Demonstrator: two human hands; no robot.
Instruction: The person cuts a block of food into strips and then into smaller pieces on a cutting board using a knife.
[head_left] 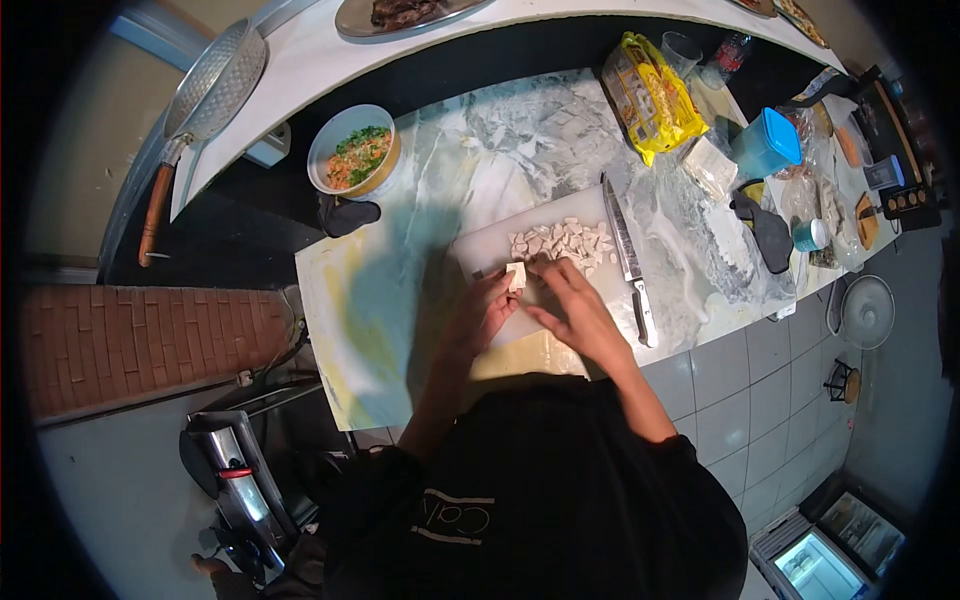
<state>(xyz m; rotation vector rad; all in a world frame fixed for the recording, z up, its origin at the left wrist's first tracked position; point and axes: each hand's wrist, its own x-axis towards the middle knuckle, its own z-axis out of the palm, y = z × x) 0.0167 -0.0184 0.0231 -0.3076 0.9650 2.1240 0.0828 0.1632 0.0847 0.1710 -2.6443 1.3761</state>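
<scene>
Over the white cutting board [480, 243], my left hand [490, 308] is closed on a small cream-coloured square piece [516, 275], pinched between thumb and fingers. Its exact kind is not clear. My right hand [580, 308] is just to the right, with fingers apart and fingertips close to that piece. Beyond both hands, a heap of pale chopped chunks [572, 240] lies on the board. A long kitchen knife [624, 240] rests along the board's right side, its black-and-white handle towards me.
At the back left stands a bowl [390, 178] of chopped orange and green food. A yellow packet [650, 95] and a blue-lidded container [770, 145] are at the back right. A pan [220, 85] sits on the raised shelf [310, 75], its wooden handle jutting past the edge.
</scene>
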